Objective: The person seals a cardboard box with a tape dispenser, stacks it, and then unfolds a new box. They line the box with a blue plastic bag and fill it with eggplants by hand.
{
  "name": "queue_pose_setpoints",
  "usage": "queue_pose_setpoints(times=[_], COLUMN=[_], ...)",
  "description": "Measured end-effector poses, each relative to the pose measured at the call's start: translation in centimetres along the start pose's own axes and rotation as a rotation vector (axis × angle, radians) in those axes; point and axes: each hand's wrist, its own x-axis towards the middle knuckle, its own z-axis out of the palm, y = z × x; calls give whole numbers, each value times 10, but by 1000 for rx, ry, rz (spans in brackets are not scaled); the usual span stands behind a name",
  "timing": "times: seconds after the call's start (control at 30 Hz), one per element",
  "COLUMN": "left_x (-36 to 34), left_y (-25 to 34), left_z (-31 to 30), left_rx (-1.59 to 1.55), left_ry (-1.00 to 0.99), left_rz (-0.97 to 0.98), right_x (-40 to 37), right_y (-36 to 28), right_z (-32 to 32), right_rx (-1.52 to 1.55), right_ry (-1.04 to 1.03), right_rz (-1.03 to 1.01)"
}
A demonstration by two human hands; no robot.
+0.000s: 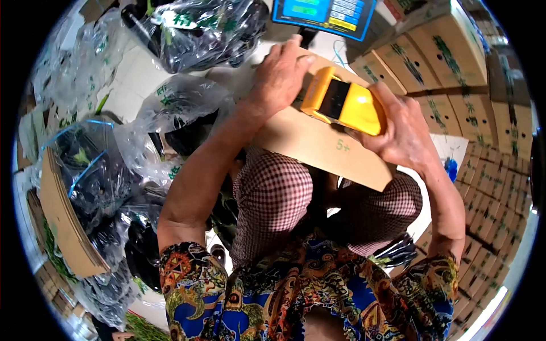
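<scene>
Nearest is your patterned shirt (313, 273). Beyond your checked knees (276, 182), your right hand (401, 128) grips a yellow tape dispenser (357, 108) against the cardboard box (313, 139); your left hand (278, 82), fingers extended, touches its left end.

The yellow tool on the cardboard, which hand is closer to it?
The right. The right hand is wrapped around the right end of the yellow tool. The left hand is off to the tool's left, on the cardboard, not holding it.

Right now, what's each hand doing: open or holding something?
Left hand: against the cardboard; whether it grips can't be told.
Right hand: closed around the yellow tape dispenser.
</scene>
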Motion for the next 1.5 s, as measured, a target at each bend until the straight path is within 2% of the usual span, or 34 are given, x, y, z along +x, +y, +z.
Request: queue_pose_setpoints(times=[0.07,0.13,0.17,0.2,0.27,0.33,0.37,0.4,0.47,0.57,0.7,0.97,1.13,1.23,1.27,1.4,1.5], left_x=[1,9,7,11,11,3,5,5,5,6,5,5,4,5,5,3,3], left_y=[-13,-24,-28,-39,-43,-16,-8,-23,-8,-3,3,1,4,1,2,22,26], left_z=[8,12,10,9,7,-3,-3,0,-6,-7,-9,-11,-10,-11,-11,-12,-12], left_rx=[51,162,241,404,411,309,179,181,202,197,242,256,262,281,293,289,297], left_ry=[87,106,148,111,161,40,-13,15,-90,-80,-69,-56,-66,-63,-69,-105,-136], left_rz=[148,206,441,575,597,328,-16,265,-35,-43,-111,-82,-60,-21,-32,-136,-185], right_x=[0,-3,-7,-12,-33,-65,-83,-100,-128,-162,-174,-173,-172,-175,-178,-208,-220], right_y=[1,5,5,7,24,55,67,78,102,129,142,160,180,197,200,229,230], right_z=[1,-6,-10,-15,-22,-25,-27,-27,-23,-10,9,41,93,130,138,169,178], right_rx=[-25,32,-33,-103,-128,-62,-56,-49,70,102,179,292,460,401,399,443,375], right_ry=[12,-24,-40,-57,-86,-57,-18,20,12,61,88,73,24,91,117,-10,57], right_rz=[-50,-64,-69,-74,-20,2,-8,-20,66,192,213,194,258,245,243,298,268])
